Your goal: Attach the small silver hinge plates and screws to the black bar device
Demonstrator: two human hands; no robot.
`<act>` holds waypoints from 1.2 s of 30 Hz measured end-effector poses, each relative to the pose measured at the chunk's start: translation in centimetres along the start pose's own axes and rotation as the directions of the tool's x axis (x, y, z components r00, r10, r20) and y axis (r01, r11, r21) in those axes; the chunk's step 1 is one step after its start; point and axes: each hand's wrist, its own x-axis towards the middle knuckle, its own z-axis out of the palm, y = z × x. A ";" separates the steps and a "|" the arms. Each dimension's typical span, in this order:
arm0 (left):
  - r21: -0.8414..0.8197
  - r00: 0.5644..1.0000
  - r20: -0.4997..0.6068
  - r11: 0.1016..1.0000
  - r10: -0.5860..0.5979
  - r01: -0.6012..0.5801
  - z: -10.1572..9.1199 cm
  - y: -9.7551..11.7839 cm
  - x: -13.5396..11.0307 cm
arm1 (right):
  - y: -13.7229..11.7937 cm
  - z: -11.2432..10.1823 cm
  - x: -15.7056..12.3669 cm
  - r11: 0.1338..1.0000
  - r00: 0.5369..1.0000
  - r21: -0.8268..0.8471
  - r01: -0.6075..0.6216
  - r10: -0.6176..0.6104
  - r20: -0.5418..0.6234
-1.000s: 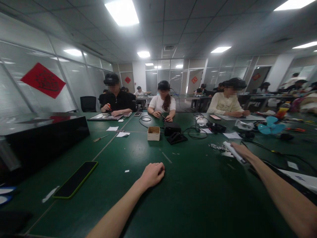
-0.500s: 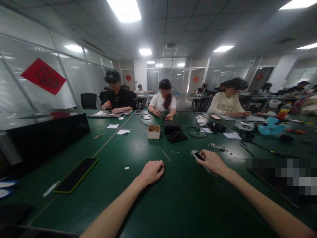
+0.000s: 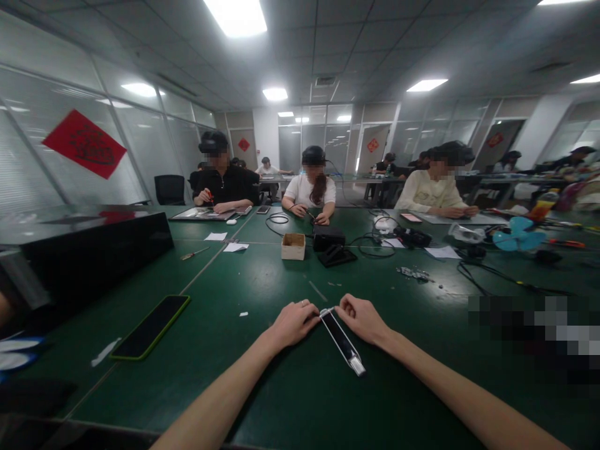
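A long, slim device with a dark face and silver-white edges [image 3: 340,334] lies slantwise on the green table, its pale lower end nearer me. Its exact kind is unclear. My left hand [image 3: 294,323] is closed, with the fingertips at the left of its far end. On the other side of that end, my right hand [image 3: 360,317] has its fingers curled in, thumb and fingertips pinched at the corner. Whatever small part the fingers pinch there is mostly hidden.
A phone in a green case [image 3: 150,328] lies left, before a large black box-shaped object [image 3: 98,269]. Ahead stand a small open box [image 3: 293,247] and a black device [image 3: 329,237]. Small metal parts [image 3: 415,274], cables and a blue fan [image 3: 519,234] are right. Co-workers sit opposite.
My right hand has brought the slim device leftward to the middle, where it now lies between both hands. My left hand has shifted slightly to meet its far end.
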 end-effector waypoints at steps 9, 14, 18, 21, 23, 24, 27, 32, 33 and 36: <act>-0.007 1.000 -0.006 1.000 0.004 -0.004 0.5 -0.1 0.2 | 1.0 0.5 -0.5 0.974 0.977 -0.080 0.211 -0.207 0.052; -0.005 0.998 -0.037 0.999 -0.042 0.042 0.7 -0.1 0.3 | 1.2 0.4 -0.4 0.974 0.977 -0.080 0.210 -0.205 0.062; -0.014 0.998 -0.051 0.999 -0.049 0.048 0.6 -0.1 0.3 | 1.4 0.5 -0.4 0.976 0.978 -0.086 0.202 -0.196 0.077; -0.022 0.998 -0.054 0.999 -0.042 0.041 0.5 0.0 0.2 | 1.4 0.4 -0.5 0.975 0.977 -0.075 0.210 -0.206 0.064; -0.021 0.998 -0.056 0.999 -0.038 0.037 0.5 0.1 0.2 | 1.3 0.5 -0.6 0.972 0.974 -0.064 0.225 -0.222 0.051; -0.016 0.998 -0.054 0.999 -0.038 0.037 0.5 0.2 0.2 | 1.2 0.5 -0.6 0.971 0.972 -0.062 0.232 -0.230 0.049; 0.007 0.998 -0.037 0.999 -0.044 0.045 0.4 0.3 0.2 | 1.1 0.6 -0.6 0.966 0.970 -0.085 0.243 -0.240 0.045; 0.023 0.998 -0.022 0.998 -0.057 0.057 0.2 0.4 0.3 | 5.2 -0.9 0.9 0.971 0.993 -0.239 0.026 -0.052 -0.104; 0.022 0.998 -0.020 0.998 -0.057 0.058 0.2 0.3 0.3 | 6.9 -1.6 1.2 0.952 0.983 -0.291 -0.098 0.046 -0.180; 0.022 0.997 -0.026 0.997 -0.067 0.068 0.3 0.3 0.3 | 13.0 -4.4 1.3 0.777 0.841 -0.389 -0.495 0.315 -0.440</act>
